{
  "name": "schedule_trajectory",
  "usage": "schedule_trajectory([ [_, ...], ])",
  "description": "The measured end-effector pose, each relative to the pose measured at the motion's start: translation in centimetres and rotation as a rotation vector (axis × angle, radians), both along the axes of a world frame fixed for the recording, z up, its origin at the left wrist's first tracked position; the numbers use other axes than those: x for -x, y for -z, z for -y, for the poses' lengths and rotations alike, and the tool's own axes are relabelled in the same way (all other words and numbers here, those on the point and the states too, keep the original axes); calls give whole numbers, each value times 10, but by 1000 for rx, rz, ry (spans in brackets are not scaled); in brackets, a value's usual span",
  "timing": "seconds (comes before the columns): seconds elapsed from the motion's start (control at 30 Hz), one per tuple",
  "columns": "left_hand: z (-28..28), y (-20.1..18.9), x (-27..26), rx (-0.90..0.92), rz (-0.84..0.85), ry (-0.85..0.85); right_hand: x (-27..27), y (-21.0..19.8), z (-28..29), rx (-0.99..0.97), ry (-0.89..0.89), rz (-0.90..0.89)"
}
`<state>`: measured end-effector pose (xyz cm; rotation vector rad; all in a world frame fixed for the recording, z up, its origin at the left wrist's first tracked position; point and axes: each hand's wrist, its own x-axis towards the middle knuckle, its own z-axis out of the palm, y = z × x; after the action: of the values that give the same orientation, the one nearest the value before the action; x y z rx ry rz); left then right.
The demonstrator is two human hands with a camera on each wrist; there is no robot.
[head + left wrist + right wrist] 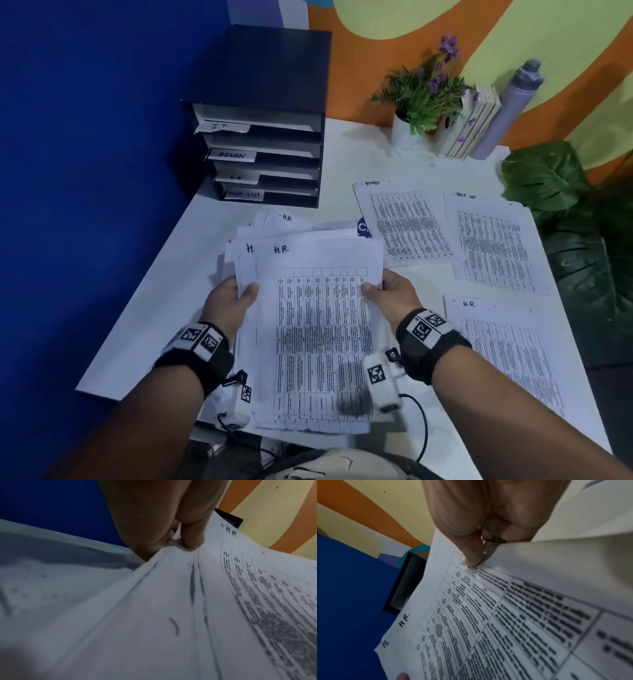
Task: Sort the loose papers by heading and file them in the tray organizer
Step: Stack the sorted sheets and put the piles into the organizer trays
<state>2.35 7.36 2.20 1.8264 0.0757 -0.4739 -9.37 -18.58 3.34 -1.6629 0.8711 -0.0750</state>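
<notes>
Bare forearms, no sleeves. Each wrist has a black strap w/ white blocks carrying black-and-white square marker codes; left hand [230,300], right hand [394,295]. White cam units w/ same codes hang under both wrists, thin black cables trailing.

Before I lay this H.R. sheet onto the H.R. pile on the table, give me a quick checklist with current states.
1. Top sheet headed H.R.: ok.
2. Left hand pinches the stack's left edge: ok.
3. Right hand pinches the top sheet's right edge: ok.
4. H.R. pile lies by the right arm, top bare: ok.
5. Top sheet fully separated from the sheets beneath: cannot tell.
6. ADMIN pile and task list pile lie apart from it: ok.
</notes>
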Motion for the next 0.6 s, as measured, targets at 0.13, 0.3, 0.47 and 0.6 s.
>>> schedule_trajectory([
  [0.13, -4, 2, -3, -37, 15, -50, 6, 6, 4, 12, 85, 9],
  [0.3, -2, -5, -4, -55, 47, -68, 9, 8, 8, -71, 128, 44],
  [0.47, 4, -8, -2, -3, 27, -65, 9, 12, 8, -109, 116, 8],
  [0.6, 2, -5, -4, -9, 18, -91, 12, 12, 9, -127, 99, 29],
])
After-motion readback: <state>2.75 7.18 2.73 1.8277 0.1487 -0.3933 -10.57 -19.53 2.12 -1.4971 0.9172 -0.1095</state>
